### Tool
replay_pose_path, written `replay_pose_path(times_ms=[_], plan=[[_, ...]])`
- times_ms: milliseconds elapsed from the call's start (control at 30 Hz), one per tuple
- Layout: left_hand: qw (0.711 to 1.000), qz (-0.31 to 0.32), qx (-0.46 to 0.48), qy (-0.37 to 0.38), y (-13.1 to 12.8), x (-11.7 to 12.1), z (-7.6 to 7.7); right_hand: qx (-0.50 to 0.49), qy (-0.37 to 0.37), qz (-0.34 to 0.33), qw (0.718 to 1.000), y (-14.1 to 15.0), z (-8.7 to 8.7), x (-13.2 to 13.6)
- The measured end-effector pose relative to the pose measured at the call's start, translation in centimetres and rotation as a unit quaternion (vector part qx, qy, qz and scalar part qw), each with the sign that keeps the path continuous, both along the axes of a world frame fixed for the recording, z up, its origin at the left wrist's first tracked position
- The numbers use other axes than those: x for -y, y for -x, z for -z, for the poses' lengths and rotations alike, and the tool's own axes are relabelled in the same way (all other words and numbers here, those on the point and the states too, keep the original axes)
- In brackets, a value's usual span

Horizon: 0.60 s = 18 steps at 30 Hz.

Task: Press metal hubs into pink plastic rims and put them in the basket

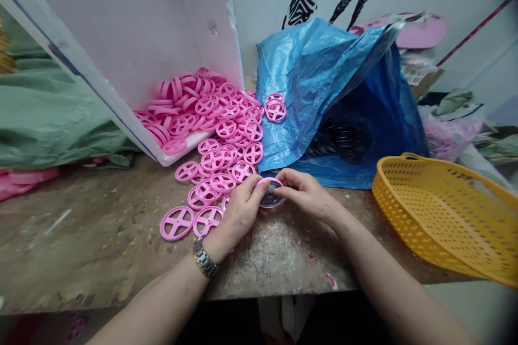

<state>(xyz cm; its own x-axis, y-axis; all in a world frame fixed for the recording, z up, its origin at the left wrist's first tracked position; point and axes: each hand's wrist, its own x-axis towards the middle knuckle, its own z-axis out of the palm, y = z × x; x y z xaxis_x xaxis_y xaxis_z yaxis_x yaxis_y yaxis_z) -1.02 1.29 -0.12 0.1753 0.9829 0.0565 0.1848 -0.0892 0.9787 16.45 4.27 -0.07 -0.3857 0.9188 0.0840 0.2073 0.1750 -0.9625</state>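
Between my two hands, over the worn tabletop, is a pink wheel ring with a black disc inside it. My left hand grips its left edge, thumb on top; a metal watch is on that wrist. On the right edge, the fingers and thumb of my right hand are closed. Loose pink spoked wheels lie left of my left hand and spread back in a heap inside a white foam box. Black round parts sit in the open blue bag behind my right hand.
The foam box lies on its side at the back left. The blue bag stands by the wall, two pink wheels resting against it. A yellow basket is at right, green fabric at left.
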Motion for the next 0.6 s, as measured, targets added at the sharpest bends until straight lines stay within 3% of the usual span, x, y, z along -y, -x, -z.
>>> replay_pose_path(times_ms=[133,233,367,500,600], plan=[[0.997,-0.024,-0.042,-0.068,0.2,0.0,0.1,0.024,-0.028,0.023,0.999,0.4,0.2,0.6],[1.0,-0.004,0.0,-0.03,0.2,-0.2,0.3,-0.013,0.002,0.03,0.999,0.6,0.5,0.6],[0.995,0.077,0.048,0.045,0.0,-0.2,0.5,-0.055,0.029,0.072,0.995,0.1,0.6,0.9],[0.993,0.102,0.041,0.038,-0.5,0.6,0.4,-0.075,0.048,0.083,0.993,-0.5,0.6,2.4],[0.992,0.125,0.025,0.017,-0.7,1.4,0.3,-0.064,0.022,0.109,0.992,-0.5,0.5,4.3]])
